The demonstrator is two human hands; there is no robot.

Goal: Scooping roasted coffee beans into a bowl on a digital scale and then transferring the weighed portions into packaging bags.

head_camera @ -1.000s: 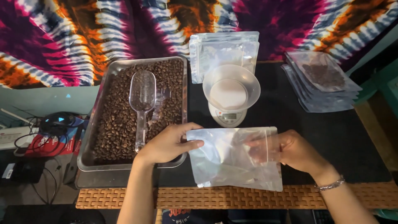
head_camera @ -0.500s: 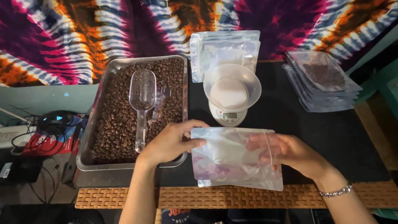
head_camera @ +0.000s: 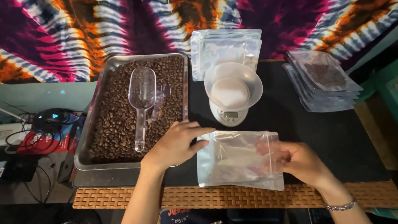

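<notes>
An empty clear zip pouch with a silvery back lies flat at the front of the dark table. My left hand grips its left edge, thumb against the bag. My right hand holds the right side, fingers showing through the clear film. Left of the pouch stands a metal tray full of roasted coffee beans. A clear plastic scoop rests on the beans, handle toward me.
A small white scale with a clear bowl stands behind the pouch. A stack of empty pouches lies behind it, filled pouches at the right. A woven mat edges the front. Cables and devices sit left.
The pouch has been lowered and turned a little toward flat on the table. My right hand slid further in along its right side; my left hand stays on the left edge.
</notes>
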